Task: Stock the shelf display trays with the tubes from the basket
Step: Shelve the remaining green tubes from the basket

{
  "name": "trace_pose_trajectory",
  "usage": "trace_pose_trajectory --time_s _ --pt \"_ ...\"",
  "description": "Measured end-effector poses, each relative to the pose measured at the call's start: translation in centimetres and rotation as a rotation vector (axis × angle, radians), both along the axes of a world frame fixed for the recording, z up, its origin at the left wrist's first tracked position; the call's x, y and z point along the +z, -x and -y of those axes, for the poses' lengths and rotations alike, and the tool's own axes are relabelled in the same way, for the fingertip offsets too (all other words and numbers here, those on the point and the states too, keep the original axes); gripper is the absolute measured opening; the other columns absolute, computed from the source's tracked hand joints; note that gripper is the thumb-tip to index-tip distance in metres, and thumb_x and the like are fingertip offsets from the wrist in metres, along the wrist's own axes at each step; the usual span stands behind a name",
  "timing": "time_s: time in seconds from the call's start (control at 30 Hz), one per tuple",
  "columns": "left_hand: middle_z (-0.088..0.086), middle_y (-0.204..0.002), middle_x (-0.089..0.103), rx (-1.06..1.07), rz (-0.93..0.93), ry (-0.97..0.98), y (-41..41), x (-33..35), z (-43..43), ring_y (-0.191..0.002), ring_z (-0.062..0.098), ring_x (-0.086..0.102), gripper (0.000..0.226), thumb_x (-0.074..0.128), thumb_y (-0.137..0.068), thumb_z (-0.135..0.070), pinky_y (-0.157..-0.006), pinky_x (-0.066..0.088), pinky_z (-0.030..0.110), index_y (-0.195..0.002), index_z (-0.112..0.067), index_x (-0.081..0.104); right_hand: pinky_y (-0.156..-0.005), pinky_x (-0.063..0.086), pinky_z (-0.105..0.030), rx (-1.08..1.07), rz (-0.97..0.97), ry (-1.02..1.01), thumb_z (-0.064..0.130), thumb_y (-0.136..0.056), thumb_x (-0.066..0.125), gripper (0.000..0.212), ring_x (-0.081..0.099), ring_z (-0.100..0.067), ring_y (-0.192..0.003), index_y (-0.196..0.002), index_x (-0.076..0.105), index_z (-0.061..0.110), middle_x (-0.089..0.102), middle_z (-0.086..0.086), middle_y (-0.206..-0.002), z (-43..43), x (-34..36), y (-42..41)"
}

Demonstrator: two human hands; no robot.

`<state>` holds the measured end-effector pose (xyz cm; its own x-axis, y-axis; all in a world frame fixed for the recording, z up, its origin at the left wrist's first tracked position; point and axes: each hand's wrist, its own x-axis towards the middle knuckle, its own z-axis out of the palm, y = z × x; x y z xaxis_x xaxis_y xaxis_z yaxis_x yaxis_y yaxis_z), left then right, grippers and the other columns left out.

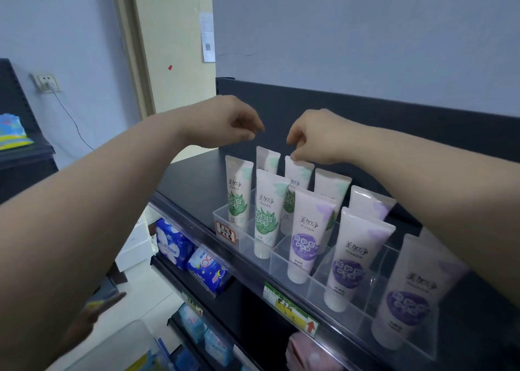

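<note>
Clear display trays [277,253] stand on the top of a dark shelf unit [185,179]. Green-print white tubes fill the left compartments, with one in front [267,215] and one at the far left [237,190]. Purple-print tubes [308,235] stand to the right. My right hand [318,137] pinches the top edge of a green tube in the second row [298,173], which stands upright in the tray. My left hand [228,123] hovers above the back-row tube [267,159], fingers loosely curled, holding nothing. The basket is not clearly in view.
Lower shelves hold blue and pink soft packs [174,244]. Price labels [289,311] sit on the shelf edge. A pale translucent container [112,348] is at the bottom left. A wall socket with a cable [47,83] is on the left wall.
</note>
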<state>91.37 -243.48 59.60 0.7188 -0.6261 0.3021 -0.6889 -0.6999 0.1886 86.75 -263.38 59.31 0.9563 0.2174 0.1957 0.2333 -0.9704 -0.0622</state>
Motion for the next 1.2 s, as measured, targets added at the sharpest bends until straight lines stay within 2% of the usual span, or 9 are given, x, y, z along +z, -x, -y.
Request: trace_pose_trajectory --time_s 0.1,0.17,0.3,0.43,0.67,0.87,1.03,1.2 --pt "-0.005 -0.112 0.066 0.01 0.119 0.047 1.4 1.1 1.1 -0.094 0.006 0.056 0.026 0.056 -0.091 -0.019 -0.086 0.038 0.019 -0.115 -0.02 0.065 -0.094 0.043 -0.03 0.025 0.106 0.01 0.033 -0.086 0.063 0.043 0.053 -0.02 -0.113 -0.126 0.057 0.019 0.058 0.0 -0.125 0.4 1.9 1.5" --pt "-0.003 -0.118 0.064 0.024 0.211 0.139 2.5 1.8 2.3 -0.105 0.011 0.056 0.029 0.055 -0.092 -0.021 -0.089 0.037 0.021 -0.12 -0.02 0.062 -0.101 0.036 -0.031 0.023 0.182 -0.007 0.036 -0.09 0.057 0.049 0.046 -0.021 -0.125 -0.136 0.047 0.021 0.05 -0.001 -0.137 1.1 3.3 2.9" --pt "0.001 -0.132 0.055 -0.02 0.314 0.278 5.2 2.3 5.8 -0.122 0.016 0.048 0.043 0.053 -0.093 -0.027 -0.096 0.031 0.023 -0.134 -0.02 0.048 -0.108 0.026 -0.03 -0.035 0.279 -0.046 0.039 -0.093 0.051 0.059 0.032 -0.018 -0.138 -0.146 0.031 0.022 0.035 0.002 -0.151 3.9 4.9 7.2" --pt "0.0 -0.137 0.05 -0.134 0.305 0.276 8.5 1.2 10.0 -0.127 0.016 0.044 0.05 0.053 -0.092 -0.033 -0.1 0.03 0.025 -0.139 -0.02 0.041 -0.108 0.025 -0.03 -0.155 0.316 -0.042 0.042 -0.093 0.05 0.061 0.032 -0.018 -0.138 -0.146 0.03 0.021 0.035 0.0 -0.151 7.7 4.6 12.3" --pt "0.003 -0.139 0.049 -0.305 0.244 0.244 15.5 0.0 16.3 -0.128 0.018 0.044 0.053 0.055 -0.09 -0.035 -0.105 0.033 0.03 -0.139 -0.019 0.041 -0.11 0.028 -0.034 -0.34 0.342 -0.022 0.041 -0.092 0.052 0.063 0.034 -0.021 -0.137 -0.146 0.03 0.018 0.036 -0.003 -0.15 12.9 3.5 22.7" --pt "0.005 -0.138 0.049 -0.492 0.225 0.261 24.1 -0.9 21.1 -0.128 0.02 0.043 0.056 0.058 -0.089 -0.033 -0.103 0.031 0.028 -0.14 -0.018 0.041 -0.108 0.028 -0.034 -0.504 0.384 -0.065 0.041 -0.092 0.052 0.062 0.034 -0.019 -0.137 -0.146 0.029 0.023 0.037 0.0 -0.15 15.1 2.2 33.9" --pt "0.004 -0.139 0.048 -0.643 0.173 0.256 31.6 -2.2 25.3 -0.129 0.021 0.043 0.058 0.057 -0.088 -0.036 -0.106 0.034 0.034 -0.141 -0.02 0.039 -0.109 0.028 -0.035 -0.672 0.399 -0.047 0.041 -0.092 0.052 0.062 0.033 -0.02 -0.138 -0.147 0.028 0.023 0.037 -0.002 -0.15 16.3 0.7 43.9" --pt "0.004 -0.135 0.05 -0.76 0.128 0.269 39.5 -4.0 28.8 -0.125 0.023 0.046 0.057 0.056 -0.089 -0.037 -0.103 0.037 0.038 -0.141 -0.022 0.038 -0.111 0.03 -0.037 -0.858 0.379 -0.029 0.039 -0.092 0.053 0.064 0.031 -0.021 -0.139 -0.148 0.028 0.021 0.036 -0.004 -0.151 17.0 -1.1 53.3"
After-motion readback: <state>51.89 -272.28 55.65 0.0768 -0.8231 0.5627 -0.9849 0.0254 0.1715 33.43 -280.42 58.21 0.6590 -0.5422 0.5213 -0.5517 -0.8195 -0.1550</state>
